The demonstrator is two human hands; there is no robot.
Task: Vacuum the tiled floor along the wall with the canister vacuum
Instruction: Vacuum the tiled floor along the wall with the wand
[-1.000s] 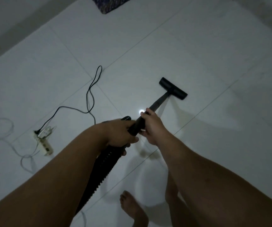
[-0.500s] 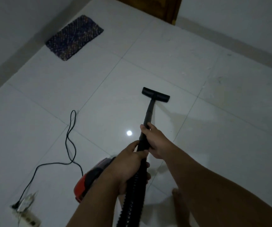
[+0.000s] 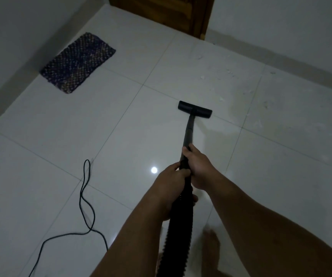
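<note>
Both hands grip the rigid black wand (image 3: 188,134) at its lower end: right hand (image 3: 198,166) ahead, left hand (image 3: 171,180) behind at the ribbed hose (image 3: 179,226). Floor head (image 3: 195,109) sits mid-frame, debris (image 3: 221,99) just beyond. Likely light, stiff; hose flexible.

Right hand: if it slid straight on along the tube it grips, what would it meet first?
The right hand would run along bare tube to the floor nozzle; nothing else seems to lie between, though depth is unclear.
</note>
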